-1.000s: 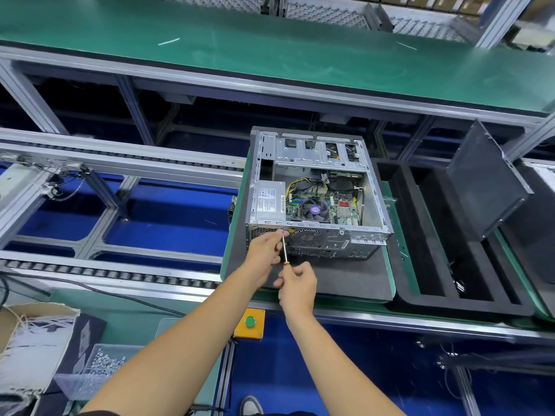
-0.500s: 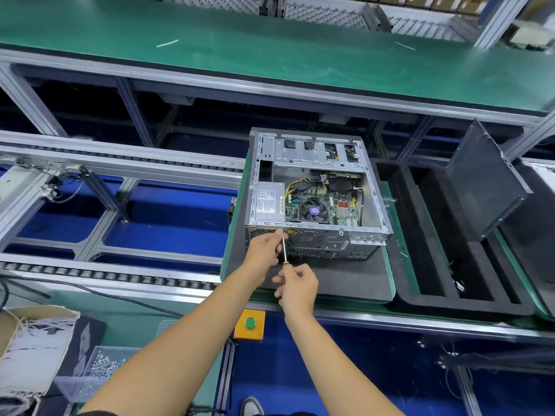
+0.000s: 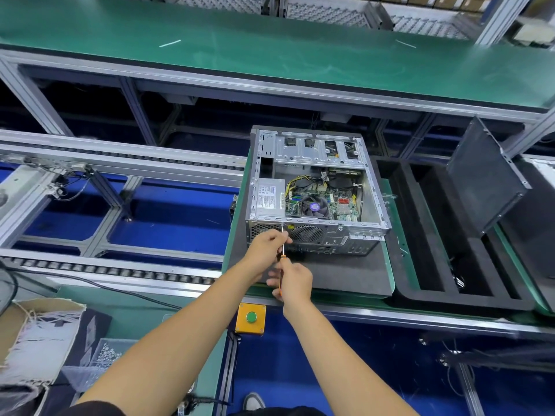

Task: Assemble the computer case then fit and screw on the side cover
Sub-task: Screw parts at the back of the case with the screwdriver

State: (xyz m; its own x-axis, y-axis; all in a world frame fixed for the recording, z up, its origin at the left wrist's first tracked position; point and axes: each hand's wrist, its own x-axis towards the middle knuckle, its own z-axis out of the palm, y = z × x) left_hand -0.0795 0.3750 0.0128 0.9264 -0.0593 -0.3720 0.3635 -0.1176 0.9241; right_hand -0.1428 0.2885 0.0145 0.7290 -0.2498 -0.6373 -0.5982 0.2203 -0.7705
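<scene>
An open computer case (image 3: pixel 318 190) lies on its side on a dark foam pad (image 3: pixel 345 271), with its motherboard, fan and power supply showing. A screwdriver (image 3: pixel 282 253) with an orange handle points at the top rim of the case's rear panel. My right hand (image 3: pixel 292 280) grips the handle. My left hand (image 3: pixel 267 244) pinches the shaft near the tip, right against the rear panel. The dark side cover (image 3: pixel 483 178) leans upright in a black foam tray (image 3: pixel 426 235) to the right of the case.
A yellow box with a green button (image 3: pixel 250 318) sits on the front rail. At the lower left are a clear bin of screws (image 3: pixel 99 360) and a cardboard box (image 3: pixel 33 334). Roller conveyor rails (image 3: pixel 114 268) run to the left. A green shelf (image 3: pixel 270 52) spans the back.
Both hands stay on the screwdriver at the rear panel. The right hand has shifted slightly around the handle. The case has not moved.
</scene>
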